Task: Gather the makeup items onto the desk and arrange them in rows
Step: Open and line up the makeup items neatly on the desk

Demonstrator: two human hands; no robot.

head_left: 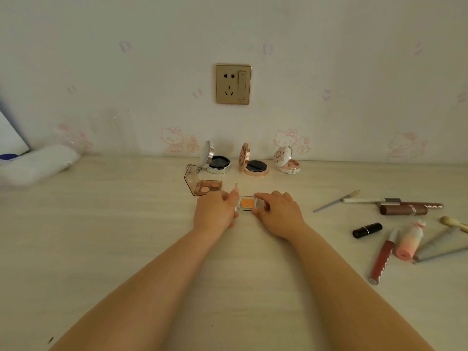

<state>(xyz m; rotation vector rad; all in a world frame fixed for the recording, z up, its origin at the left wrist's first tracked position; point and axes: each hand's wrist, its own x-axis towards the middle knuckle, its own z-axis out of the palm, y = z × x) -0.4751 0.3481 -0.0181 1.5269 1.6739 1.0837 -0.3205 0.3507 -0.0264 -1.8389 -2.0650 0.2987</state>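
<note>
A small clear case with an orange powder pan [247, 203] lies on the pale desk [126, 236], held between both hands. My left hand [215, 210] grips its left side, index finger raised by its thin open lid. My right hand [277, 211] pinches its right side. Just left of it sits an open brown eyeshadow palette [205, 186]. Along the wall stand three open compacts: silver [216, 159], rose-gold [253, 163] and floral white [287, 160].
At the right lie loose items: a thin brush [335, 201], brown tubes [405, 208], a black lipstick [367, 230], a red lip gloss [382, 262], a pink bottle [410, 243] and grey pencils [438, 247]. A white pack [38, 164] lies far left.
</note>
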